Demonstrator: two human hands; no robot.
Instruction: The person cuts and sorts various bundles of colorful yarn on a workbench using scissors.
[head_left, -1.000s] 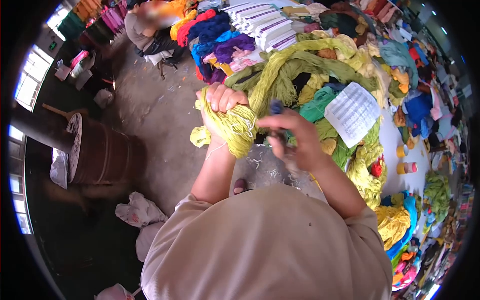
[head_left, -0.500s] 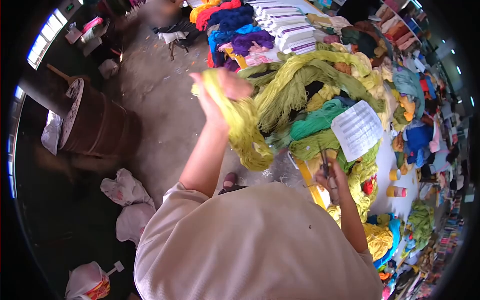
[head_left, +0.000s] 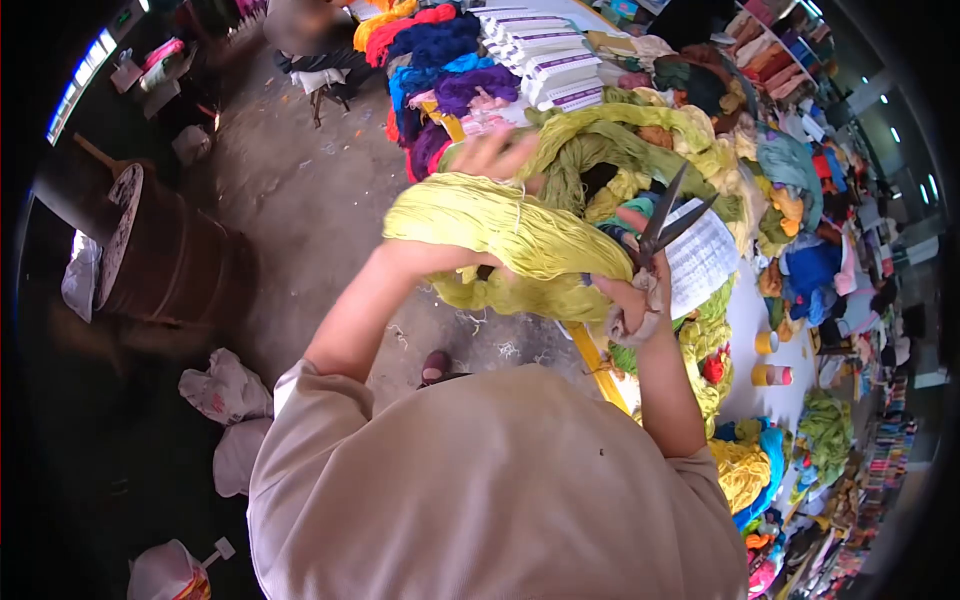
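A yellow-green yarn skein (head_left: pixel 470 215) is looped over my left wrist and stretches across to my right hand. Beyond the skein, my left hand (head_left: pixel 500 158) shows blurred, spread fingers. My right hand (head_left: pixel 638 295) grips dark scissors (head_left: pixel 655 225), their blades parted and pointing up and away, at the right end of the skein. Greyish wrapping surrounds the handle area. A thin tie crosses the skein near its middle. Just behind the scissors, a printed sheet (head_left: pixel 703 262) lies on the yarn pile. More olive and yellow-green skeins (head_left: pixel 600 130) lie beyond my hands.
White stacked packs (head_left: pixel 545 55) and red, blue and purple yarn (head_left: pixel 455 50) occupy the far part of the table. A rusty drum (head_left: pixel 165 245) stands left, with white bags (head_left: pixel 228 385) below it. Another person (head_left: pixel 310 30) is at the far left. Yellow-edged cups (head_left: pixel 768 375) stand at right.
My left hand has moved right, and the skein that hung bunched from it is now spread across toward my right hand. My right hand has risen to the skein, and the scissor blades now show parted.
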